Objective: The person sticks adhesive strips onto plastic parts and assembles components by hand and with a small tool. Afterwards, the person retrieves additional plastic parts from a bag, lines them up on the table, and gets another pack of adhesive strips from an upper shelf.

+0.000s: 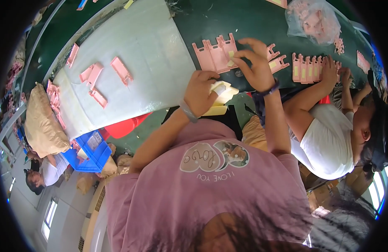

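My left hand (201, 93) is closed around a bunch of pale yellow sticker sheets (224, 95), held just off the table's near edge. Beyond it, a row of pink plastic trays (208, 56) lies side by side on the dark green table. My right hand (259, 69) hovers at the right end of this row with curved fingers apart. Small yellow stickers (231, 54) show beside its fingertips on the end tray. More pink trays with yellow stickers (279, 64) lie partly behind my right hand.
On the white sheet (148, 46) to the left lie several loose pink pieces (121, 70). A clear bag of pink parts (313, 21) rests at the far right. A co-worker's hand (329, 71) touches another tray row (307, 68). A blue crate (91, 152) and brown sack (45, 122) stand left.
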Available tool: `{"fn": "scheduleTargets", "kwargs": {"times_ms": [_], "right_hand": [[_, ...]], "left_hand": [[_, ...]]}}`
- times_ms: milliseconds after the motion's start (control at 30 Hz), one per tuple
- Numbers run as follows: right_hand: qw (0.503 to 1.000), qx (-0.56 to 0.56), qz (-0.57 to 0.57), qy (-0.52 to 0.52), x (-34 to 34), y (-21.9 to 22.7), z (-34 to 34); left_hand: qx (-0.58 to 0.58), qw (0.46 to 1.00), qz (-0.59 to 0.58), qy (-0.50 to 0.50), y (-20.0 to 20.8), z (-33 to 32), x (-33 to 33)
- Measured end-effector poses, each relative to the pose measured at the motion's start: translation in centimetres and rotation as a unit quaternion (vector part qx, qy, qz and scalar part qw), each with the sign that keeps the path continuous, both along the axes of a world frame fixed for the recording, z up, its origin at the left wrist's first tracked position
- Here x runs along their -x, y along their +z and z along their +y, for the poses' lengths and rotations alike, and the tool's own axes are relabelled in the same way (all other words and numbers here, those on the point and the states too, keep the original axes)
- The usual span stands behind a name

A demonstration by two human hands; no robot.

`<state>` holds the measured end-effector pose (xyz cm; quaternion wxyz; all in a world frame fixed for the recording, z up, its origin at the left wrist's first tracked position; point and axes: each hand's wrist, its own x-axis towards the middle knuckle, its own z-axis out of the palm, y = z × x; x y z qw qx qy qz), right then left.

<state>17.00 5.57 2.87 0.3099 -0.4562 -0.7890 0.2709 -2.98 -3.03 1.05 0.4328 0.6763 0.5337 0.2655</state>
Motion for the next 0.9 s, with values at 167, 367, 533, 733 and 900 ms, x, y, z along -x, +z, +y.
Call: {"fn": "scheduleTargets", "kwargs": {"times_ms": [167,367,533,733,900], "right_hand": [[0.993,0.031,-0.050,0.097,1.3,-3.8,2.2],[0.991,-0.053,-0.083,0.087,2.6,-4.6,2.1],[0.995,-0.085,-0.015,-0.058,2.1,-3.6,1.6],[0.996,0.061,0.063,-0.014,1.8,-1.9,-2.9],[0.969,0.192,0.138,0.067,2.7,-0.7,-4.4]], "left_hand": [[-0.096,0.987,0.127,-0.028,0.4,0.6,-1.4],[-0.066,0.973,0.214,-0.054,-0.7,1.6,-1.2],[-0.049,0.974,0.207,-0.074,-0.1,2.1,-0.4],[-0.057,0.989,0.129,-0.040,2.0,0.6,2.0],[0.025,0.999,-0.036,0.006,1.9,0.0,3.6]]}}
